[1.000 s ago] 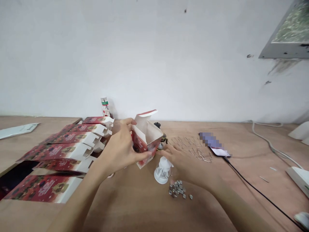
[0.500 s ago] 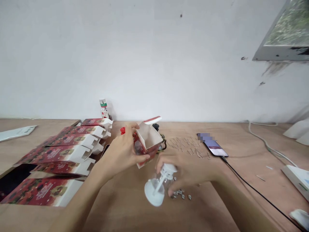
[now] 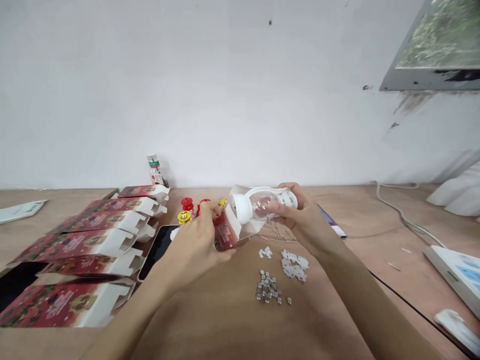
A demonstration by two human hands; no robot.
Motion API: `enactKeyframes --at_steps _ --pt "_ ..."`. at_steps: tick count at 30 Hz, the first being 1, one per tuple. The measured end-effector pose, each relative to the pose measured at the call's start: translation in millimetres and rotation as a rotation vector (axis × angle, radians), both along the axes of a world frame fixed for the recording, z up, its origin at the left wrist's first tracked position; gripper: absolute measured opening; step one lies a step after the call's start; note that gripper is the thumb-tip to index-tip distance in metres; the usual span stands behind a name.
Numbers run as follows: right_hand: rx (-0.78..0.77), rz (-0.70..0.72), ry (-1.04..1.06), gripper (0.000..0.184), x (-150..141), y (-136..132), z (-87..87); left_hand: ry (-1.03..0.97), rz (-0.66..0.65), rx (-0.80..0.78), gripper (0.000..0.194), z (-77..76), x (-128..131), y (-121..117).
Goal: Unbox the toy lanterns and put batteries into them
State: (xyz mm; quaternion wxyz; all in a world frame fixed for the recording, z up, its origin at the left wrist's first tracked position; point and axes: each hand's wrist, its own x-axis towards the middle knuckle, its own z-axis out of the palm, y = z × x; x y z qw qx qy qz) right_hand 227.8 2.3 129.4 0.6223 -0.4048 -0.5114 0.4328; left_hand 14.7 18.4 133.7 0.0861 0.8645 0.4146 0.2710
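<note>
My left hand (image 3: 200, 232) grips a red printed cardboard box (image 3: 226, 231) whose open top faces right. In my right hand (image 3: 296, 210) is a small white lantern (image 3: 258, 205) with a clear body and a curved handle, tilted on its side. Its white base is at the mouth of the box; how far inside it reaches I cannot tell. Behind my left hand stand small lanterns with red tops (image 3: 187, 204) and a gold top (image 3: 184, 217). Below my hands lie a heap of silver button cells (image 3: 268, 287) and white plastic pieces (image 3: 295, 265).
Several red boxes (image 3: 90, 245) lie in a row at left, flaps open. A dark-screened device (image 3: 157, 250) lies beside them. A small bottle (image 3: 155, 170) stands by the wall. Bent wires (image 3: 277, 231) and a partly hidden phone (image 3: 333, 222) lie behind my right arm. A cable (image 3: 407, 215) runs at right.
My right hand has picked the white lantern up from the table, turned it on its side and brought it to the box's opening. My left hand still holds the box.
</note>
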Motion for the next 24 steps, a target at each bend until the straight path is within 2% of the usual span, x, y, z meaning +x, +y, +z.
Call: enactKeyframes --at_steps 3,7,10,14,18,21,24 --pt "-0.038 -0.086 -0.184 0.052 3.8 -1.5 1.2 0.025 0.022 -0.021 0.06 2.5 0.4 -1.6" --pt "-0.043 -0.23 -0.439 0.064 -1.5 -8.3 5.1 0.073 -0.026 -0.026 0.065 3.6 3.3 -3.4" --pt "-0.018 -0.259 -0.525 0.062 -13.4 -10.8 2.7 0.139 -0.069 -0.013 0.059 -0.3 7.4 -2.9" --pt "0.112 -0.344 -0.564 0.057 -24.8 -7.7 -8.9 0.153 -0.049 0.02 0.064 -5.6 11.5 -2.0" --pt "0.162 -0.291 -0.552 0.063 -22.5 -2.0 -16.4 0.142 -0.013 0.012 0.053 -5.7 12.6 -2.9" --pt "0.167 -0.232 -0.562 0.059 -19.4 0.0 -15.8 0.109 0.042 -0.011 0.053 -6.1 13.1 -3.6" --pt "0.19 -0.253 -0.609 0.054 -22.2 -2.3 -13.0 0.083 0.059 -0.021 0.054 -8.1 14.3 -3.6"
